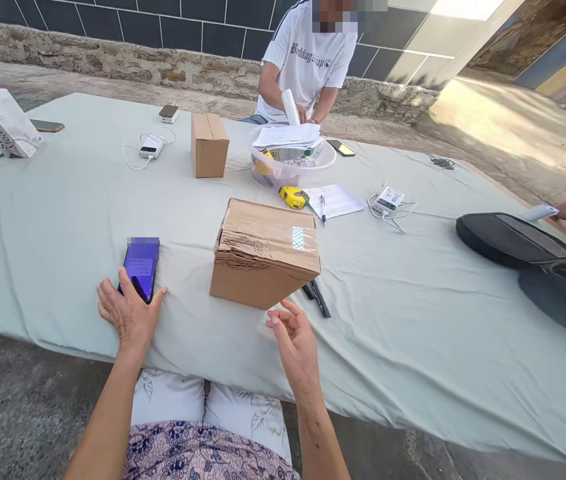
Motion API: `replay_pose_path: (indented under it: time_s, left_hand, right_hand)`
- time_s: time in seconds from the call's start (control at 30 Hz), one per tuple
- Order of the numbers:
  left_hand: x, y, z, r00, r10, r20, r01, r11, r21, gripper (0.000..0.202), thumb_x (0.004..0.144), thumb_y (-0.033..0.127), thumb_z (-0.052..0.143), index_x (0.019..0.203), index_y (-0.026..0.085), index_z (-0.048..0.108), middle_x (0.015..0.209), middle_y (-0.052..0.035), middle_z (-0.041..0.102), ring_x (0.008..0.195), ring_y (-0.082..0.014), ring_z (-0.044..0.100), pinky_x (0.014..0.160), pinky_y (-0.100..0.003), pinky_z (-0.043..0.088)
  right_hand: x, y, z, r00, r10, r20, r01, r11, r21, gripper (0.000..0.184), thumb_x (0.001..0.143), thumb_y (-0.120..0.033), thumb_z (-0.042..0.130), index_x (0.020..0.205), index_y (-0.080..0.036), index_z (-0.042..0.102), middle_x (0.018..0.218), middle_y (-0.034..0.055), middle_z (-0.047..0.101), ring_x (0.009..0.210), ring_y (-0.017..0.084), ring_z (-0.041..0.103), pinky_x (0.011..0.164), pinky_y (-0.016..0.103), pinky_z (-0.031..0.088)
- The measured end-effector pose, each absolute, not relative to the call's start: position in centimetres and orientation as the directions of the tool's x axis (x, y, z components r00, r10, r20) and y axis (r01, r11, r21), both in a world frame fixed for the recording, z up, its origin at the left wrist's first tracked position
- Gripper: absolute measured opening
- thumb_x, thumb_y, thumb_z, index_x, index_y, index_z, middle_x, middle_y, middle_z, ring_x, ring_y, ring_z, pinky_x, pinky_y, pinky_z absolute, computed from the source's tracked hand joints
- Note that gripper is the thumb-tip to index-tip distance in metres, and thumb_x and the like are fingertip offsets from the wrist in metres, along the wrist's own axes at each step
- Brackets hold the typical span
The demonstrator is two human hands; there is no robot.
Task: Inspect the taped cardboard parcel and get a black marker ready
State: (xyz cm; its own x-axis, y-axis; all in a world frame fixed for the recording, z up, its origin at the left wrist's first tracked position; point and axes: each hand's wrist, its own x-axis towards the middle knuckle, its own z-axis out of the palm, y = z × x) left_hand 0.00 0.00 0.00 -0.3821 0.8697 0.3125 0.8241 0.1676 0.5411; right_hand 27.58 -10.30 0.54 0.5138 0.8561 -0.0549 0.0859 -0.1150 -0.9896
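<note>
My left hand [133, 310] lies with its fingers spread at the lower end of a phone [140, 267]. The phone rests flat on the cloth with its screen lit purple-blue, and one finger reaches over its lower part. My right hand [297, 343] is just in front of a brown cardboard box [263, 247]; its fingers are loosely bent and apart, with nothing seen between them. The box has crumpled tape on its top and a blue-patterned sticker. Black markers [320, 299] lie beside the box's right side, partly hidden by it.
Farther back are a smaller box [210, 150], a plastic basin [283, 177] with papers, a yellow tape measure [293, 197], a paper sheet [340, 202] and cabled white devices [151, 147]. A person [307, 67] sits opposite. Black cases [513, 239] lie at right, a white carton [5, 123] at left.
</note>
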Motion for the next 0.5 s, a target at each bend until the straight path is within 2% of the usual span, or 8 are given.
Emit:
replay_pose_path:
  time_s: [0.07, 0.17, 0.2, 0.27, 0.37, 0.5]
  left_hand:
    - [1.1, -0.7, 0.3, -0.305, 0.879, 0.365, 0.809, 0.037, 0.587, 0.082, 0.091, 0.050, 0.065, 0.156, 0.008, 0.038, 0.165, -0.0331, 0.031, 0.159, -0.0492, 0.020, 0.123, -0.072, 0.020]
    - [4.1, -1.8, 0.8, -0.081, 0.945, 0.316, 0.585, -0.211, 0.783, 0.065, 0.099, 0.044, 0.053, 0.156, 0.016, 0.041, 0.162, -0.0219, 0.046, 0.156, -0.0347, 0.038, 0.128, -0.056, 0.029]
    - [5.3, -2.1, 0.9, 0.000, 0.969, 0.246, 0.475, -0.217, 0.853, 0.062, 0.101, 0.042, 0.051, 0.158, 0.018, 0.040, 0.162, -0.0195, 0.047, 0.154, -0.0312, 0.042, 0.127, -0.052, 0.033]
    - [7.7, -2.3, 1.0, 0.099, 0.983, 0.157, 0.315, -0.180, 0.932, 0.063, 0.102, 0.039, 0.051, 0.160, 0.019, 0.038, 0.165, -0.0172, 0.045, 0.156, -0.0285, 0.040, 0.128, -0.049, 0.033]
    - [10.7, -1.8, 0.8, 0.186, 0.969, 0.163, 0.189, -0.198, 0.962, 0.063, 0.099, 0.032, 0.054, 0.159, 0.019, 0.038, 0.162, -0.0169, 0.049, 0.152, -0.0274, 0.046, 0.127, -0.048, 0.036]
    - [12.6, 0.1, -0.3, 0.209, 0.941, 0.266, 0.182, -0.305, 0.935, 0.060, 0.096, 0.027, 0.056, 0.154, 0.017, 0.044, 0.158, -0.0173, 0.052, 0.146, -0.0273, 0.051, 0.121, -0.046, 0.043]
  right_hand:
    - [27.7, -9.9, 0.3, 0.520, 0.851, -0.073, 0.077, -0.132, -0.988, 0.055, 0.087, -0.054, 0.068, 0.129, -0.020, 0.058, 0.096, 0.0069, 0.074, 0.084, 0.021, 0.070, 0.076, 0.038, 0.057]
    - [27.7, -9.5, 0.2, 0.517, 0.851, -0.091, 0.068, -0.146, -0.987, 0.059, 0.087, -0.055, 0.067, 0.131, -0.019, 0.056, 0.094, 0.0064, 0.073, 0.083, 0.020, 0.067, 0.076, 0.037, 0.056]
    - [27.8, -9.4, 0.1, 0.517, 0.851, -0.088, 0.076, -0.148, -0.986, 0.057, 0.087, -0.055, 0.067, 0.130, -0.018, 0.057, 0.093, 0.0059, 0.073, 0.081, 0.020, 0.066, 0.075, 0.036, 0.055]
    - [28.0, -9.1, 0.0, 0.519, 0.852, -0.071, 0.103, -0.145, -0.984, 0.053, 0.088, -0.053, 0.065, 0.128, -0.018, 0.060, 0.089, 0.0045, 0.071, 0.076, 0.019, 0.064, 0.069, 0.034, 0.053]
    - [28.5, -8.5, -0.2, 0.533, 0.845, -0.036, 0.138, -0.129, -0.982, 0.049, 0.089, -0.047, 0.063, 0.129, -0.017, 0.061, 0.086, 0.0024, 0.068, 0.074, 0.018, 0.062, 0.068, 0.033, 0.052]
    - [29.3, -7.2, -1.2, 0.569, 0.822, 0.035, 0.201, -0.097, -0.975, 0.051, 0.090, -0.042, 0.058, 0.136, -0.018, 0.058, 0.087, 0.0021, 0.066, 0.077, 0.018, 0.062, 0.074, 0.034, 0.053]
